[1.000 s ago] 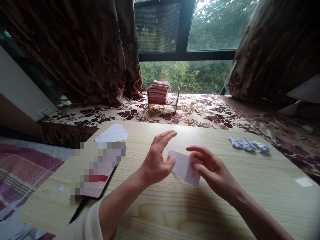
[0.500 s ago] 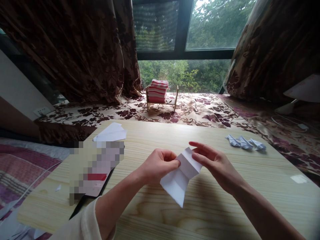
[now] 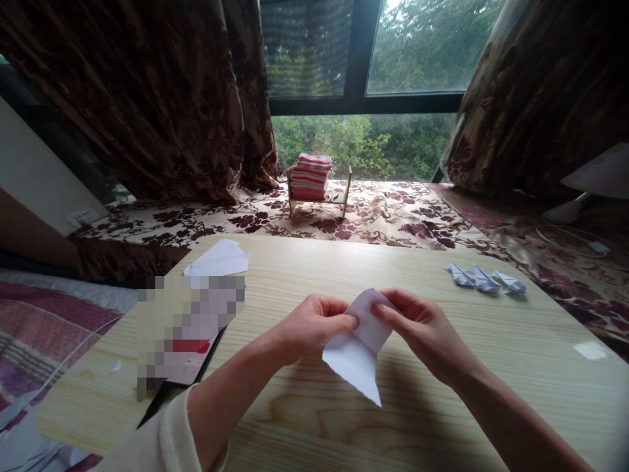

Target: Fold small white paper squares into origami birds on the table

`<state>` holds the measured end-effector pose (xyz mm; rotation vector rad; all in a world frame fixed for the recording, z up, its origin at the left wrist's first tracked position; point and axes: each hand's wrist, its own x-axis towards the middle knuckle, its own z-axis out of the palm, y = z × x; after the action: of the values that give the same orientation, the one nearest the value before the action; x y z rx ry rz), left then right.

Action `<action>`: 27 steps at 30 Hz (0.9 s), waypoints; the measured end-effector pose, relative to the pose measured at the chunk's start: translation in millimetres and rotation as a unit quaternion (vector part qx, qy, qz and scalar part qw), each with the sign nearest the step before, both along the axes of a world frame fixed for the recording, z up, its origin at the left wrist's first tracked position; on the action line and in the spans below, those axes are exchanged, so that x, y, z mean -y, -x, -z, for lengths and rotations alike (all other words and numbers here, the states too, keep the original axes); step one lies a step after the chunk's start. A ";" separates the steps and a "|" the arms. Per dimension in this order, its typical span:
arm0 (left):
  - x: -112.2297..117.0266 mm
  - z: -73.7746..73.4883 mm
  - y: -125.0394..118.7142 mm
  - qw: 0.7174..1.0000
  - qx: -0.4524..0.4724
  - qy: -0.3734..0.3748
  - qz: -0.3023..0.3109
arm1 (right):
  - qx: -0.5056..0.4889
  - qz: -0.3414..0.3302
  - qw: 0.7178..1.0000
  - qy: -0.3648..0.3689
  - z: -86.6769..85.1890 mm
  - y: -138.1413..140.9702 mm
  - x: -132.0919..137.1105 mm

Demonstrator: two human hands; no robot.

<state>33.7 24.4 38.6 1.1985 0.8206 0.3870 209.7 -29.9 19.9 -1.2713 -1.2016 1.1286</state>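
A creased sheet of white paper (image 3: 358,351) is held in the air above the wooden table, with a fold line across its middle and a rough lower edge. My left hand (image 3: 319,328) pinches its left edge between thumb and fingers. On the other side, my right hand (image 3: 417,324) grips the upper right part, thumb on the near face and fingers mostly behind the sheet. The paper hides the tips of the fingers of both hands.
Several small folded paper pieces (image 3: 485,278) lie at the table's far right. White paper sheets (image 3: 219,259) rest at the far left, behind a partly blurred tablet-like device (image 3: 189,367). A paper scrap (image 3: 115,367) lies near the left edge. Striped cloths (image 3: 310,177) sit on a small rack beyond the table (image 3: 304,419).
My right hand's fingers have closed onto the paper's upper right part. The upper flap looks flatter and more opened out, and the lower edge has swung slightly right.
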 end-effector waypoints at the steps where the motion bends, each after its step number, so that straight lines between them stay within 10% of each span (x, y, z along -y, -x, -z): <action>1: 0.0 0.3 -0.1 1.000 0.000 0.002 0.000 | 0.005 0.003 1.000 -0.005 0.6 0.1 -0.1; 27: -3.2 4.7 1.2 1.000 0.010 0.005 0.007 | 0.037 0.043 0.998 -0.026 6.9 -2.9 -2.6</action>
<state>32.5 27.6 34.0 1.1883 0.7948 0.3820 212.6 -27.3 12.9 -1.3225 -1.2103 0.9893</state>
